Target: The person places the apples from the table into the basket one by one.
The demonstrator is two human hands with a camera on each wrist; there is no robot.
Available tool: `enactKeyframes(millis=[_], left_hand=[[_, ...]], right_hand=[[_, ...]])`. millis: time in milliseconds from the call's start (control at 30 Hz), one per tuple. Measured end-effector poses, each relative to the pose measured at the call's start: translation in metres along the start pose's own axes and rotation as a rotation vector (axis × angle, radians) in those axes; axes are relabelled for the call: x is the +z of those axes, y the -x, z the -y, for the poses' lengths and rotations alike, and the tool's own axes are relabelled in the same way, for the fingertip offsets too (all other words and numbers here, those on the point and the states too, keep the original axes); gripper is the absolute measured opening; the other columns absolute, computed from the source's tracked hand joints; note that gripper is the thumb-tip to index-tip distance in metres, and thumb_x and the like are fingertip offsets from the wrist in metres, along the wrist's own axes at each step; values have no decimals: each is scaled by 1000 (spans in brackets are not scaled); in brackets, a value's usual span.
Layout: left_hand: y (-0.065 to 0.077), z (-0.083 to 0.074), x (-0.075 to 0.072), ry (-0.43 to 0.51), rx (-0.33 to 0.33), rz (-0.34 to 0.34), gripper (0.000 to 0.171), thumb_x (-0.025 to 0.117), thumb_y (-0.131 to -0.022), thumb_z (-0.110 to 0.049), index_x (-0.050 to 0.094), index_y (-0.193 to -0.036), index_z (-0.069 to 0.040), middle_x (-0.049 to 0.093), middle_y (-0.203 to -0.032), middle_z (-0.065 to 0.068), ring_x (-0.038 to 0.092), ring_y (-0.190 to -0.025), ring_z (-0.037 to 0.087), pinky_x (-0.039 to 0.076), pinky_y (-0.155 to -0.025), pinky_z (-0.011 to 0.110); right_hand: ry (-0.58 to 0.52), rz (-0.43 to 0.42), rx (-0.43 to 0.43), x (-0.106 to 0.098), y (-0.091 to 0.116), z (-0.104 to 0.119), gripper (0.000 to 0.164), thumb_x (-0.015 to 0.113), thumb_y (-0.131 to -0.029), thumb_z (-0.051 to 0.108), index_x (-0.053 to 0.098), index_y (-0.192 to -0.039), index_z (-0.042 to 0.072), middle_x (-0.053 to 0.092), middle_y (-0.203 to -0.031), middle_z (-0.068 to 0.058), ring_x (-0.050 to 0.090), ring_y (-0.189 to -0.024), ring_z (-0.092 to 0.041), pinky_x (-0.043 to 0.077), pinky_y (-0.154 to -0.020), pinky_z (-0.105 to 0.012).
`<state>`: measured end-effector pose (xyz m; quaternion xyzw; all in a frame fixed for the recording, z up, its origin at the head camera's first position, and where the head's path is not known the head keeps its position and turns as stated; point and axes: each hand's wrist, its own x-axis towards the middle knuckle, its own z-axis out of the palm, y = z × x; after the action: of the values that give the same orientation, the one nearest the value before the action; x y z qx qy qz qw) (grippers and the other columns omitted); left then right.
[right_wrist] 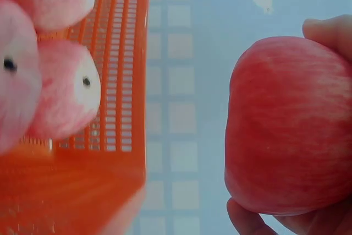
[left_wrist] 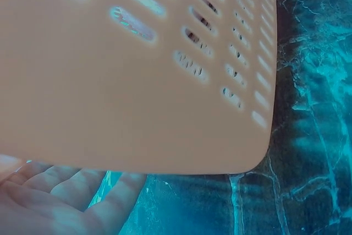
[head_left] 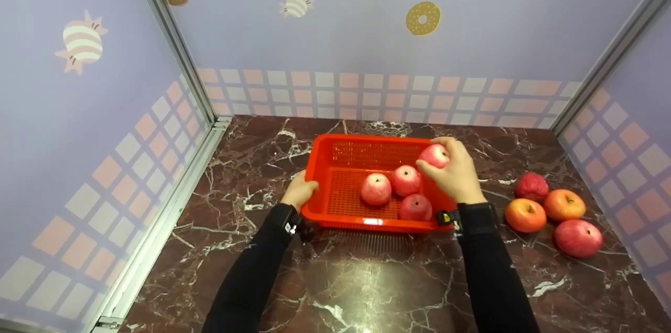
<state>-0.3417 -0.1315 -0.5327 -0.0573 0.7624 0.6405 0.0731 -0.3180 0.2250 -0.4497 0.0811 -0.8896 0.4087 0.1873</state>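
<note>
An orange-red plastic basket (head_left: 346, 222) with slotted walls sits on the marbled table. My left hand (head_left: 300, 190) grips its left rim, thumb over the edge; in the left wrist view fingers (left_wrist: 71, 188) reach under the basket's wall (left_wrist: 137, 108). My right hand (head_left: 460, 173) holds a pink-red apple (head_left: 434, 156) over the basket's right side, thumb and fingers around it. In the right wrist view that apple (right_wrist: 286, 127) is large and close. Three apples lie inside the basket: one to the left (head_left: 376, 189), one behind (head_left: 406, 180), and a darker one in front (head_left: 415, 208).
Right of the basket, several fruits form a group on the table: a dark red apple (head_left: 532, 186), two orange-yellow ones (head_left: 526, 215) and a larger pink-red apple (head_left: 578, 238). Patterned panels (head_left: 367, 50) enclose the table at the back and both sides.
</note>
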Motion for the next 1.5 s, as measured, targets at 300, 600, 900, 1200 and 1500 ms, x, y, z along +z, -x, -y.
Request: enactKeyframes(millis=[300, 600, 900, 1200, 1500], left_hand=[[0, 0, 1, 11, -8, 3, 56, 48, -81, 7, 50, -137, 6, 58, -134, 29, 61, -115, 41, 53, -88, 46], [-1, 1, 1, 22, -9, 7, 57, 48, -81, 8, 50, -138, 7, 58, -136, 30, 61, -119, 44, 53, -94, 51], [-2, 2, 0, 25, -15, 4, 58, 48, -81, 8, 50, -138, 5, 58, -136, 28, 59, -119, 40, 52, -95, 47], [0, 0, 0, 1, 3, 18, 57, 47, -82, 7, 50, -140, 6, 58, -136, 28, 59, -122, 44, 51, -100, 53], [0, -1, 1, -5, 25, -6, 53, 47, -82, 9, 55, -134, 6, 62, -126, 25, 60, -115, 41, 50, -101, 55]], right_hand=[[-49, 76, -52, 25, -6, 23, 55, 84, -81, 23, 61, -128, 6, 61, -123, -17, 59, -112, -33, 49, -98, -49], [-73, 150, -95, 52, -12, 45, 56, 84, -82, 26, 61, -130, 7, 61, -122, -14, 60, -107, -29, 52, -92, -42], [-69, 239, -125, 80, -16, 68, 52, 83, -84, 28, 61, -127, 10, 60, -125, -13, 61, -105, -28, 56, -88, -40], [-6, 335, -207, 113, -17, 83, 53, 83, -83, 32, 60, -125, 11, 60, -123, -10, 60, -111, -27, 53, -97, -40], [31, 402, -250, 139, -17, 96, 54, 82, -83, 32, 61, -127, 10, 62, -123, -12, 60, -113, -27, 52, -99, -40]])
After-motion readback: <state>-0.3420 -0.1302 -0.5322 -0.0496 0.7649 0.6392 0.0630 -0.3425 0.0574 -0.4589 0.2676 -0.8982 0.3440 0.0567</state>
